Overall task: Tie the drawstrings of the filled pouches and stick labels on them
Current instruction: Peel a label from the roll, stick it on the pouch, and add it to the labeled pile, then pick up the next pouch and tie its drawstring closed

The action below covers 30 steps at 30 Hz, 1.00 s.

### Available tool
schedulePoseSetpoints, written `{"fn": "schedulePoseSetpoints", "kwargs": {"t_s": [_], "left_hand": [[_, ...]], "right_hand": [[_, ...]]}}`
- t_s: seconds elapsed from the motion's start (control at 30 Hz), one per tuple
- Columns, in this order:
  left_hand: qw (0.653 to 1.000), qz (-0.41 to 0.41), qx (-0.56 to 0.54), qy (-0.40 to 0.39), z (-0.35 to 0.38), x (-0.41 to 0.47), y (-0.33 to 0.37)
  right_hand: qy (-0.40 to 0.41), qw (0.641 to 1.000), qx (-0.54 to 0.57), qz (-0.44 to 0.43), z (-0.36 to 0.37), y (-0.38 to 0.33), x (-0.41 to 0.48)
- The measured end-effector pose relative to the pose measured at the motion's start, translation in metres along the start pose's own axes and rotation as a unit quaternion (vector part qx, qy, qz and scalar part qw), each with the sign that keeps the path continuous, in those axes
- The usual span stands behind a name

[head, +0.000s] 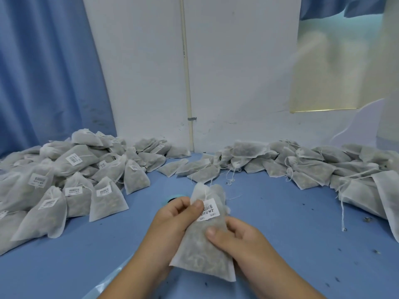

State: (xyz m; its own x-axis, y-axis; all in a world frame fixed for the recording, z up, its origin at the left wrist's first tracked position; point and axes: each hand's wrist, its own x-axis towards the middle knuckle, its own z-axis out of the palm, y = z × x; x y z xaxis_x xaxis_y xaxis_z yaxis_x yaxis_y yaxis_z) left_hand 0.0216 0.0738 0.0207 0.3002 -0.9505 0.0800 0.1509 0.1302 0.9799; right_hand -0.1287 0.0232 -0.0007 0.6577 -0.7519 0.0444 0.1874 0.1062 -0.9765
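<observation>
A filled white mesh pouch (201, 251) is held upright above the blue table, its neck tied with a thin drawstring. A white barcode label (209, 210) sits on its upper front. My left hand (172, 221) grips the pouch's upper left side, its thumb pressing on the label's left edge. My right hand (235, 238) holds the pouch's right side, thumb on the front below the label.
A heap of labelled pouches (64, 182) fills the left of the blue table (280, 234). Unlabelled tied pouches (302, 165) lie along the back and right. A round teal object (172, 198) peeks out behind my left hand. White wall and blue curtain stand behind.
</observation>
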Motion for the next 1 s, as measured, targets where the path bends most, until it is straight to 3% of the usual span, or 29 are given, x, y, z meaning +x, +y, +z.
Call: {"fn": "schedulePoseSetpoints", "kwargs": {"t_s": [0.13, 0.33, 0.47, 0.57, 0.73, 0.87, 1.0], "left_hand": [[0.996, -0.035, 0.082, -0.024, -0.021, 0.006, 0.008], [0.995, -0.011, 0.034, 0.096, -0.061, 0.021, 0.013], [0.992, -0.005, 0.053, 0.118, -0.086, 0.023, 0.012], [0.989, -0.012, -0.016, 0.146, -0.102, 0.028, 0.009], [0.947, -0.014, -0.213, 0.24, -0.116, 0.04, 0.006], [0.909, -0.022, -0.253, 0.331, -0.131, 0.048, 0.003], [0.898, 0.002, -0.27, 0.347, -0.135, 0.052, 0.006]], "right_hand": [[0.015, 1.0, -0.013, -0.012, 0.018, -0.002, 0.017], [-0.035, 0.997, -0.068, 0.001, 0.056, -0.013, 0.05], [-0.024, 0.993, -0.118, 0.001, 0.079, -0.011, 0.074], [-0.007, 0.989, -0.149, 0.0, 0.093, -0.008, 0.091], [0.015, 0.997, -0.07, 0.027, 0.111, -0.008, 0.12], [0.061, 0.996, -0.024, 0.054, 0.126, -0.011, 0.153], [0.027, 0.996, 0.082, -0.027, 0.157, -0.054, 0.216]]}}
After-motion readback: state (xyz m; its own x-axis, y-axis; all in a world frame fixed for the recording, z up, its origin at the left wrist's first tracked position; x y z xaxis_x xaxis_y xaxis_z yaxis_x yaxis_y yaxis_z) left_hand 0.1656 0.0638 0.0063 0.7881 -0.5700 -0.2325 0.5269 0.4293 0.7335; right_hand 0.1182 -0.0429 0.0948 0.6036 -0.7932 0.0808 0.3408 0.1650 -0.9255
